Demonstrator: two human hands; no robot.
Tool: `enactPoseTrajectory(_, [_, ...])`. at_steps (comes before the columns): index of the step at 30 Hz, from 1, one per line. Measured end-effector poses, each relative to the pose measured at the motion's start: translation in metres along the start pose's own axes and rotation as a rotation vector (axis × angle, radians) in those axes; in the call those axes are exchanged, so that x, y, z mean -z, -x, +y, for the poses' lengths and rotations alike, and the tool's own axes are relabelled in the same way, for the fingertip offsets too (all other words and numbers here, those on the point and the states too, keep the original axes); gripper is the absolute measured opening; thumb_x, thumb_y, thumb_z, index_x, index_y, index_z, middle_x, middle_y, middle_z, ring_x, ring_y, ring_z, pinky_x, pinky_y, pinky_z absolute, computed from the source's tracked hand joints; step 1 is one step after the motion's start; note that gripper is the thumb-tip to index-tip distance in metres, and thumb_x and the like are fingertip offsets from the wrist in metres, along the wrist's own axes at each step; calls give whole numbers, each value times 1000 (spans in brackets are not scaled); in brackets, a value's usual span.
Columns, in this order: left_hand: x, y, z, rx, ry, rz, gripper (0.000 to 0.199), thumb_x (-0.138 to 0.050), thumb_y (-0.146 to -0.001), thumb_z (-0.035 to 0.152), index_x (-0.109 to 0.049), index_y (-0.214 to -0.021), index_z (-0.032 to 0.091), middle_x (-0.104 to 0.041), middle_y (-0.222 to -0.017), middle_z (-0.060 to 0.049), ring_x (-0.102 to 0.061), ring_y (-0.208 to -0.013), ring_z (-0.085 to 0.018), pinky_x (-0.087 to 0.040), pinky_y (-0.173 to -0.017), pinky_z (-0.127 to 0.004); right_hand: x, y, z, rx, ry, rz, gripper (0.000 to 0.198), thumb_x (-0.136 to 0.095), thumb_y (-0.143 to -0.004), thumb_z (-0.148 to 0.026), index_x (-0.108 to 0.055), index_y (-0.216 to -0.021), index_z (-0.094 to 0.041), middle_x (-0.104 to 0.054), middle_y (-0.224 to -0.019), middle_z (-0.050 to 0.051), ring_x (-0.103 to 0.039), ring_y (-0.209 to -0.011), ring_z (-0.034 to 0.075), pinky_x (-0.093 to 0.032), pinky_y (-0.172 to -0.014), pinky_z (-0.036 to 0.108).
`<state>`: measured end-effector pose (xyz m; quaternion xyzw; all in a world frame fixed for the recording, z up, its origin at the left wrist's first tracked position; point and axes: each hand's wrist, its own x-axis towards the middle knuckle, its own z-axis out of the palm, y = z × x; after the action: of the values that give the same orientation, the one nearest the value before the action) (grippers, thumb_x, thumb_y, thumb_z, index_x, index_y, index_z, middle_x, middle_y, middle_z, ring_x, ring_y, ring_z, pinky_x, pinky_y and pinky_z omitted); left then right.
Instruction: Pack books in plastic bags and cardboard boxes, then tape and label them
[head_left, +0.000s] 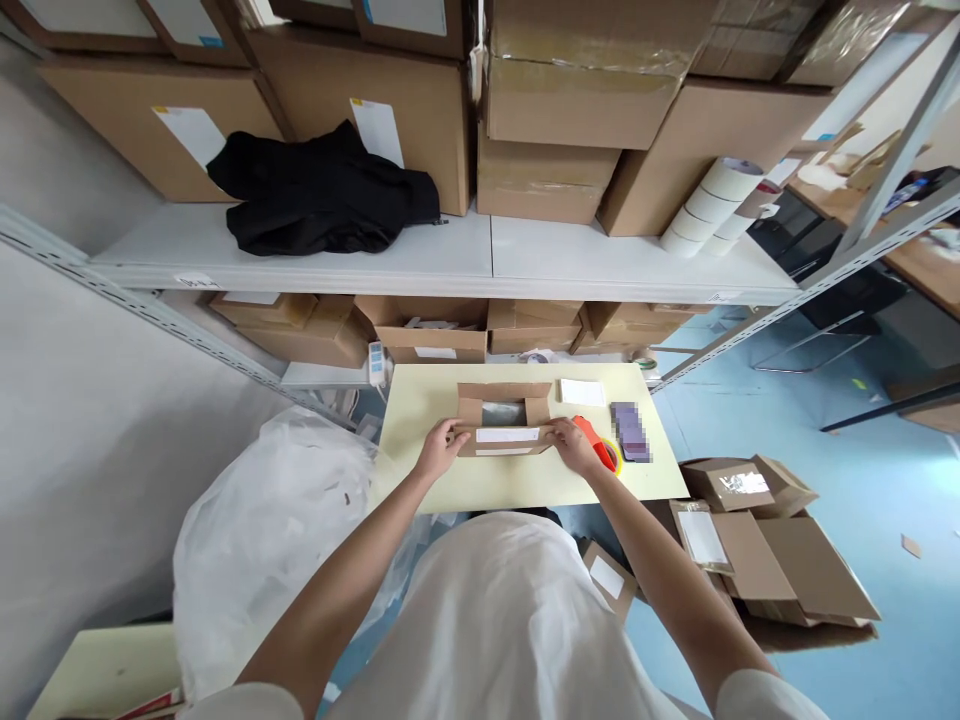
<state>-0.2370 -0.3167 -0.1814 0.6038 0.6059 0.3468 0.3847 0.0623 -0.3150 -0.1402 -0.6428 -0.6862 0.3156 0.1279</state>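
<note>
A small cardboard box (469, 443) stands with its flaps up on the pale yellow table (465, 490). Inside it lies something greyish in clear wrap (503, 413), too small to name. White labels show on the front flap. My left hand (440, 449) grips the left end of that flap, thumb and fingers closed on its edge. At the right end, my right hand (571, 444) holds the same flap. Just right of my right hand is an orange-red tape dispenser (595, 443) with a yellow roll. A purple phone-like item (630, 432), blurred, lies farther right.
White cards (582, 392) lie at the table's back right. Behind stands a metal shelf (450, 262) with boxes, black cloth (322, 195) and tape rolls (709, 205). A big translucent plastic bag (255, 540) fills the left; opened cartons (780, 560) lie on the right floor.
</note>
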Motion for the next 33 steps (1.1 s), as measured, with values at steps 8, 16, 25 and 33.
enactPoseTrajectory(8, [-11,-18,2,337,32,168,56,-74,-63,31,-42,-108,22,-55,-101,-2,-63,-74,-13,-52,-70,-30,-9,-10,-11,-192,81,71,67,-52,-82,-21,-26,-144,-21,-42,-140,13,-57,-113,21,-47,-90,32])
enactPoseTrajectory(16, [-15,-21,4,378,4,140,57,-72,-66,28,-43,-114,21,-58,-90,-1,-62,-75,-14,-51,-72,-29,31,-48,-26,37,246,76,105,-63,-72,-21,7,-151,-22,-5,-159,11,-11,-145,25,-30,-110,40])
enactPoseTrajectory(25, [-18,-20,0,361,24,165,58,-74,-65,25,-47,-116,19,-59,-87,0,-62,-72,-13,-52,-71,-28,16,-46,-32,194,322,31,49,-50,-82,-14,-49,-131,-17,-54,-131,11,-53,-117,23,-41,-100,35])
enactPoseTrajectory(33, [-14,-22,-1,286,38,161,57,-76,-63,20,-53,-115,20,-59,-82,1,-60,-68,-12,-52,-70,-28,-17,-22,-16,240,368,59,40,-49,-87,-21,-54,-127,-17,-45,-143,12,-38,-135,27,-40,-103,39])
